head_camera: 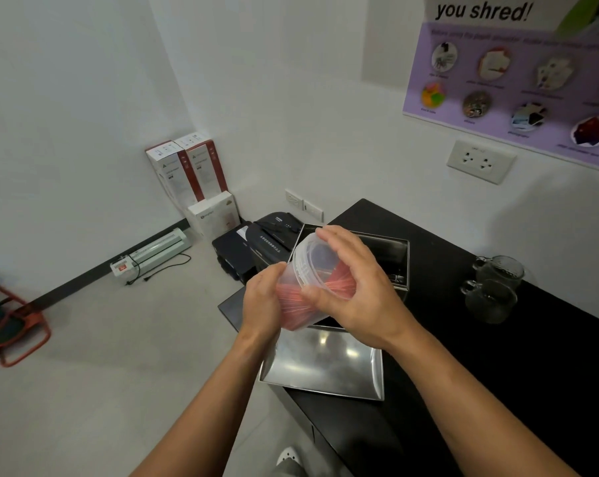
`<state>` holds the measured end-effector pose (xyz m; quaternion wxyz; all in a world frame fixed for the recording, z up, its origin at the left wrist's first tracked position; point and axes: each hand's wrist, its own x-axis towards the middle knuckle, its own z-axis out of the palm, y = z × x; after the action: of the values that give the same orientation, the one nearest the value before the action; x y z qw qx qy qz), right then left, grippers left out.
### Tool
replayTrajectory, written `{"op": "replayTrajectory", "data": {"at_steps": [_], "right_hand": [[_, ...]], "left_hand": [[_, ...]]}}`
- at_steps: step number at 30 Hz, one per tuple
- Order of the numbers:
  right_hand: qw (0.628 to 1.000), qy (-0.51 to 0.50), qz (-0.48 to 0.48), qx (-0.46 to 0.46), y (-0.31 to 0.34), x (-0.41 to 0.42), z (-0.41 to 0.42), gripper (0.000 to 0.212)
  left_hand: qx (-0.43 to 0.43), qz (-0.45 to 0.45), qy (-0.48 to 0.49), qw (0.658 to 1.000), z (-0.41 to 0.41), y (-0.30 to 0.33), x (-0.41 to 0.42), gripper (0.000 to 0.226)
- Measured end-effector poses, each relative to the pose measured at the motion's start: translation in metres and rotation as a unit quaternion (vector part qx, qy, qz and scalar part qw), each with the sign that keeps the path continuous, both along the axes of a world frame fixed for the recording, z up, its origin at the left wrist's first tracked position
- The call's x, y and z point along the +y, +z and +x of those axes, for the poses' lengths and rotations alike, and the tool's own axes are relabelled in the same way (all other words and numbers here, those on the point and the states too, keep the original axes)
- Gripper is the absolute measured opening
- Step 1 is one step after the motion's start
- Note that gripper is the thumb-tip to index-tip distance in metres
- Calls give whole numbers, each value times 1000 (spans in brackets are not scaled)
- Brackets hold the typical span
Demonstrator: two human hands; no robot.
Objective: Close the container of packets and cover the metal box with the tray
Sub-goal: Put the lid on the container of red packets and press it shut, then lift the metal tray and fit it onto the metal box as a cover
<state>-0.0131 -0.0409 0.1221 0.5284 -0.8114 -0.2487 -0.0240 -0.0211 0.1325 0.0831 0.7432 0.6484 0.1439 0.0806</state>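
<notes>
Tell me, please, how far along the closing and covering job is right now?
Nothing looks finished. In hand: the left hand holds the clear container of red packets while the right hand presses or turns its lid. Left: the metal box is open, and the tray lies on the black counter in front of it.

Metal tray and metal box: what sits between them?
In the head view, the clear container of red packets, held in both hands, hangs between tray and box.
</notes>
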Motion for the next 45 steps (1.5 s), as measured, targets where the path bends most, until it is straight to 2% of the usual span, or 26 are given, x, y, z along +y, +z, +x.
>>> {"op": "replayTrajectory", "data": {"at_steps": [3,5,7,10,15,17,20,25,29,34,40,45], "right_hand": [[993,35,79,76,-3,-13,2,69],[985,-28,107,134,-7,-20,4,49],[977,-65,79,189,-15,-24,6,32],[963,-78,88,244,-29,-32,2,34],[957,-160,84,228,-48,-55,-2,29],[956,-184,67,218,-54,-65,-3,26],[947,-223,60,222,-63,-77,-4,24],[934,-290,30,205,-75,-104,-11,36],[926,-314,-15,209,-85,-130,-19,38],[906,-346,-47,239,-102,-148,-30,29],[899,-362,-61,240,-118,-164,-39,30],[893,-369,-84,245,-128,-174,-42,35]], "left_hand": [[34,11,-7,999,0,-8,5,35],[45,13,-2,999,-2,-14,5,40],[34,27,-21,999,-3,-20,2,42],[29,49,-50,997,-6,-25,-9,39],[22,172,-64,983,-6,-38,-23,18],[3,175,-86,981,-9,-36,-31,22],[-28,160,-173,971,-16,-33,-49,31],[-13,133,-254,958,-14,-43,-78,23],[11,129,-317,940,-11,-58,-96,29],[49,179,-349,919,-3,-81,-120,26],[74,202,-387,897,2,-104,-136,24],[78,191,-393,896,-1,-117,-145,26]]}}
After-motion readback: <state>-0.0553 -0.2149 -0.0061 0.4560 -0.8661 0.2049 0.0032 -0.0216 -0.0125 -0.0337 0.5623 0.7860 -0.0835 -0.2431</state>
